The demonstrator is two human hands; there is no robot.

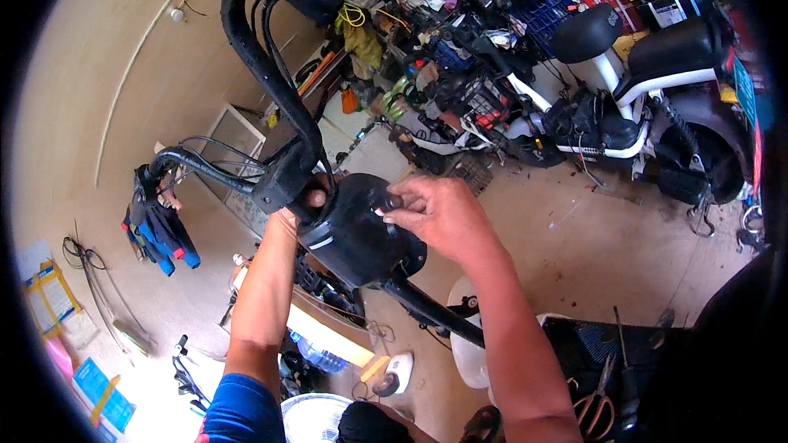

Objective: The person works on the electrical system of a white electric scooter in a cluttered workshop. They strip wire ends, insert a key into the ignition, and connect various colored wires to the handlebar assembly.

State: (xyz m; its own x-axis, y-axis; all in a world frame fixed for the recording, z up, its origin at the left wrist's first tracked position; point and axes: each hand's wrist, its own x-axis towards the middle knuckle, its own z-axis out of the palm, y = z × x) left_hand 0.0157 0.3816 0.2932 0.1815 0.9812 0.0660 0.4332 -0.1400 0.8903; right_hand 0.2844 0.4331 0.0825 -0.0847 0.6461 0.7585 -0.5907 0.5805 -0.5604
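Note:
A black plastic housing (361, 226) sits on the steering column of an electric scooter, below its black handlebar (267, 74). My left hand (288, 220) reaches in behind the housing's left edge. One fingertip shows in the gap by the handlebar clamp, and its other fingers are hidden. On the right side of the housing, my right hand (435, 209) pinches a small black part (386, 202) between thumb and fingers. A white spot shows beside that part, whose exact kind I cannot make out. Dark cables run along the handlebar.
A scooter with a black seat (587, 33) and white frame stands at the right. Piled parts, bags and crates fill the back. Scissors (595, 410) and a screwdriver (629, 390) lie on a dark surface at the lower right. A jacket (160, 234) hangs at the left.

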